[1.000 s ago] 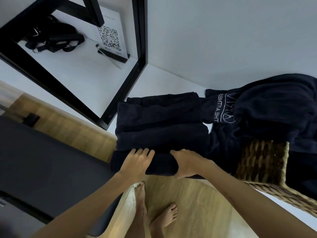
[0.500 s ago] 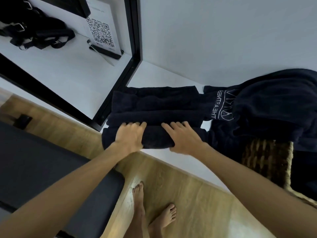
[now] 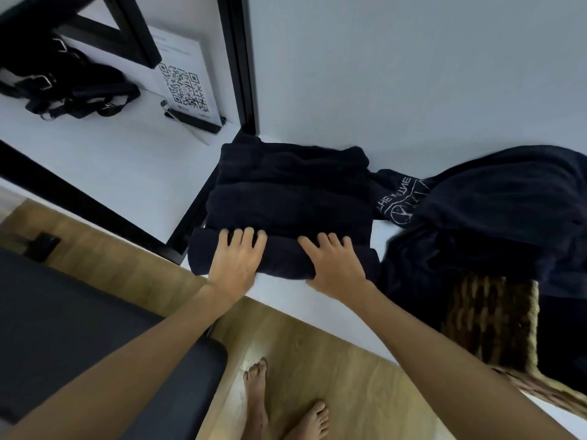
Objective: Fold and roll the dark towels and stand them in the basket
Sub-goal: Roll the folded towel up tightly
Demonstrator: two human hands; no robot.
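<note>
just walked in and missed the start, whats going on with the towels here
A person is rolling a dark folded towel on a white counter. Both hands, left hand and right hand, lie over the rolled near end, fingers spread on top; the far part is flat and unrolled. To the right, more dark towels are heaped over a wicker basket. No rolled towel can be seen standing in it.

I've only got the one feed, a wide-angle cam on the wearer's head. It looks forward and steeply down, close over the white bench [image 3: 286,296], so the bare forearms stretch up from the bottom corners and the light wooden floor [image 3: 349,369] shows straight below.
</note>
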